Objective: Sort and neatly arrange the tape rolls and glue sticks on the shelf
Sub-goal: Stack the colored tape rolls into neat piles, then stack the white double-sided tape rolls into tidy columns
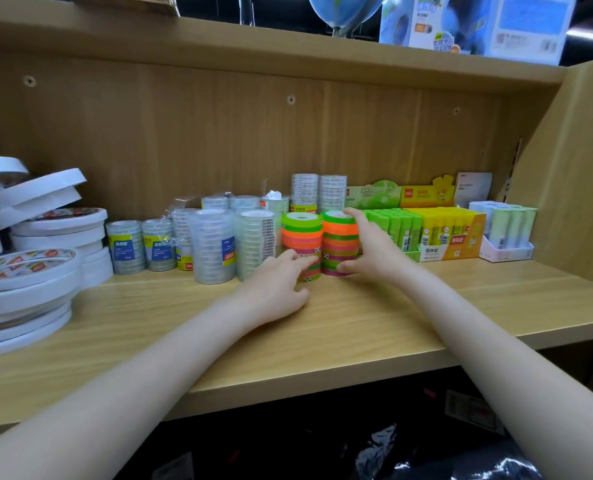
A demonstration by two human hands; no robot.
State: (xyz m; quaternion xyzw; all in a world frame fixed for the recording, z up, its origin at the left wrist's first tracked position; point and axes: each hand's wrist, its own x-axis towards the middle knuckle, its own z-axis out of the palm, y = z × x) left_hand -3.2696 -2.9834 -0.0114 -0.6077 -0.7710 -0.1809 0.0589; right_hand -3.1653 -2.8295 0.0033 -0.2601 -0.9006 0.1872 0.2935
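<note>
Two stacks of neon tape rolls stand side by side mid-shelf. My right hand [367,247] wraps the right stack [338,237], thumb at its base and fingers over its top. My left hand [277,289] rests on the shelf board, fingertips touching the base of the left stack [302,237]. Wrapped packs of clear tape rolls [212,247] stand to the left. Green glue sticks [395,226] and yellow glue sticks [444,226] fill display boxes on the right.
Wide white tape rolls [35,244] are piled unevenly at the far left. A small tray of pale glue sticks [506,230] sits by the right side wall [572,174]. Bare wooden shelf board [357,327] lies in front. Boxes stand on the upper shelf [478,26].
</note>
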